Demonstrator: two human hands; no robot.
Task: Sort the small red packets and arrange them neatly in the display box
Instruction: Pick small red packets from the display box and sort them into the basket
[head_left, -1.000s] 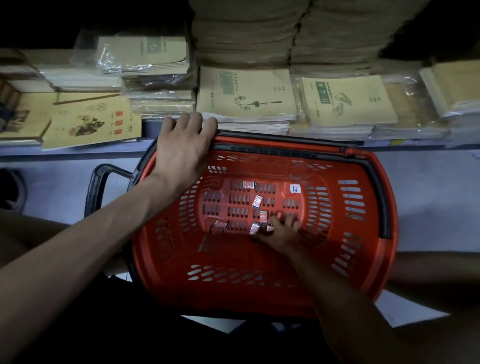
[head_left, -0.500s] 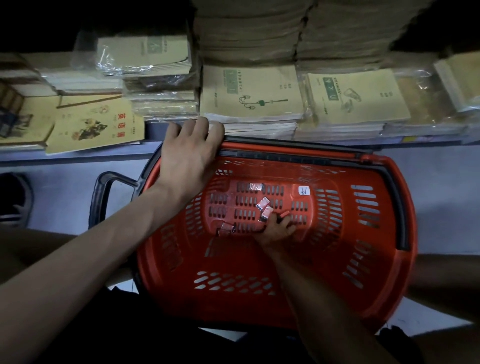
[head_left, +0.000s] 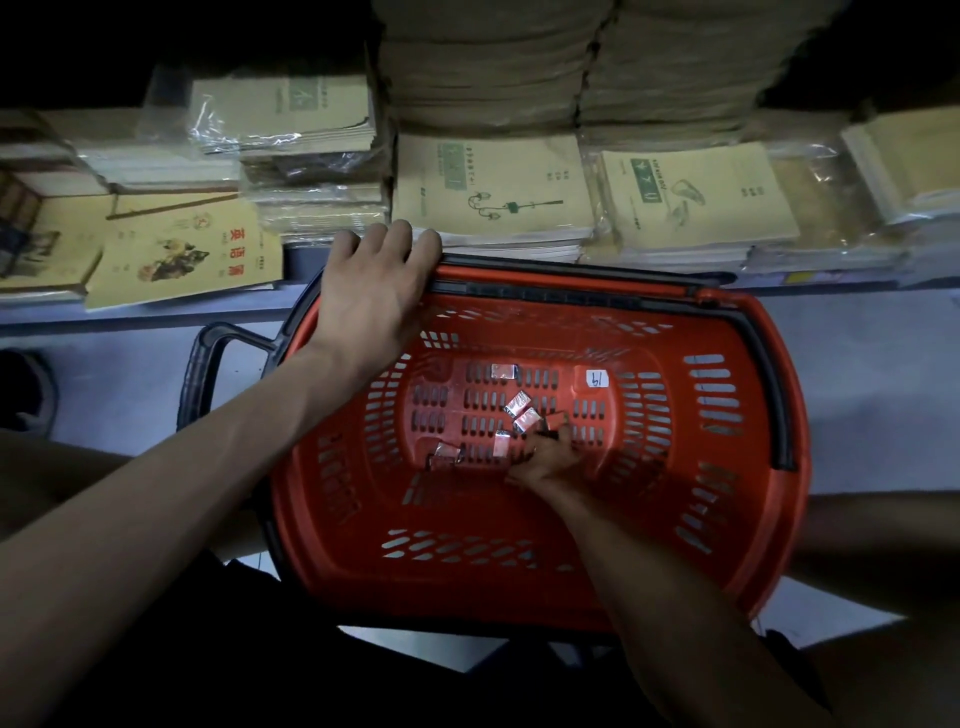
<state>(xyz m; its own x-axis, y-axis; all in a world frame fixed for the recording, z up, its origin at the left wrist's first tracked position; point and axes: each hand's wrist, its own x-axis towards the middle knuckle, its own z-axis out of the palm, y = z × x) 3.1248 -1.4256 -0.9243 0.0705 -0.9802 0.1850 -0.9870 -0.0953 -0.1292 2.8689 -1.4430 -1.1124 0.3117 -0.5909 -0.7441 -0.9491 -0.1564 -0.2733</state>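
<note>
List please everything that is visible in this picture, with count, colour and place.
basket: one, red with dark rim and handles, centre, on the pale floor
small packets: about six, shiny silver-pink, loose on the basket bottom
white sticker: one, handwritten mark, on the basket bottom, right of the packets
notebook stacks: many, beige and yellow, some in clear wrap, on the shelf beyond the basket
left hand: one, gripping the basket's far left rim
right hand: one, inside the basket, fingers at the packets; whether it holds one cannot be told
</note>
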